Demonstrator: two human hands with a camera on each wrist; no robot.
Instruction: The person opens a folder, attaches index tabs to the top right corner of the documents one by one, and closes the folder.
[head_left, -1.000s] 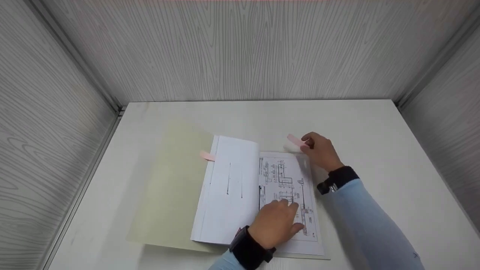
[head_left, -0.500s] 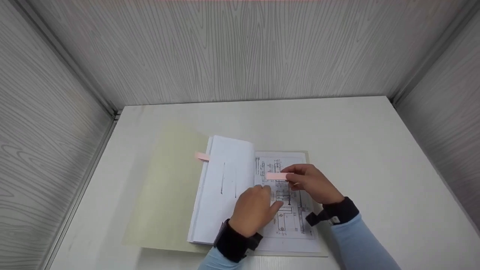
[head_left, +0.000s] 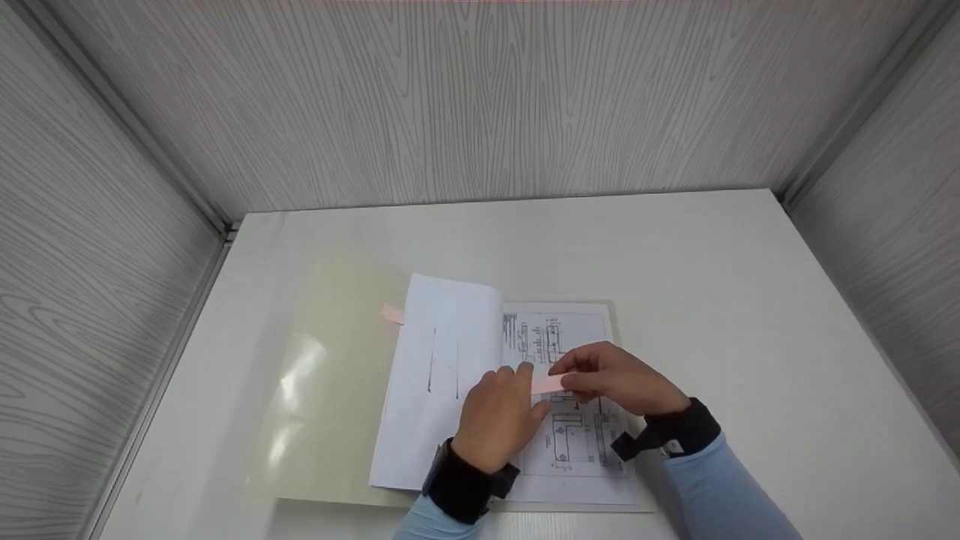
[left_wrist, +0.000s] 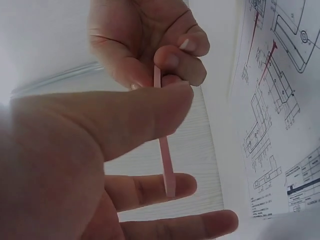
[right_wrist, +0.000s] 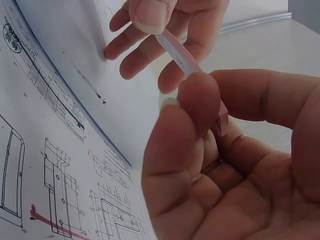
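A narrow pink paper strip (head_left: 546, 385) is pinched between the thumb and fingers of my right hand (head_left: 619, 376), just above a page with line drawings (head_left: 570, 442). Beside it, my left hand (head_left: 496, 418) is over the inner side of the open booklet, with its fingers extended. In the left wrist view, the strip (left_wrist: 166, 160) passes behind the left thumb (left_wrist: 145, 112) and in front of the straight fingers. The right wrist view has the strip's far end (right_wrist: 175, 50) close to the left thumb; whether they touch I cannot tell.
Turned-over white pages (head_left: 450, 322) lie on the booklet's left side, over its pale yellow-green cover (head_left: 322, 420). Another pink strip (head_left: 391, 314) sticks out from their outer edge. The white table (head_left: 675, 247) is bounded by wood-grain panels (head_left: 480, 105).
My right hand has brought the pink strip down and inward from beyond the page's top edge, toward the left hand. The left hand has shifted left.
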